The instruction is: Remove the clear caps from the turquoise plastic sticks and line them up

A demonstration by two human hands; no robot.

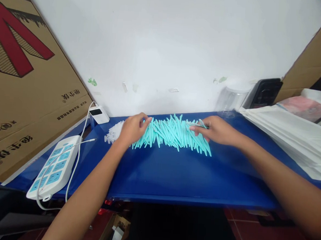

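A long heap of slim turquoise plastic sticks with tapered ends (170,133) lies across the back of the blue table (189,176). At its left end is a smaller pile of translucent whitish pieces (114,132). My left hand (134,128) rests where the two piles meet, thumb against the turquoise sticks and fingers curled; what is in its grasp, if anything, is hidden. Over the right end of the heap, my right hand (216,130) pinches a turquoise stick (202,124) between thumb and fingers.
On the left lie a white power strip (55,166), a white cable and a small white device with a dark screen (99,114). A clear jar (233,101), a black object (266,92) and stacked white bags (290,138) stand at right. Large cardboard (37,90) flanks the left.
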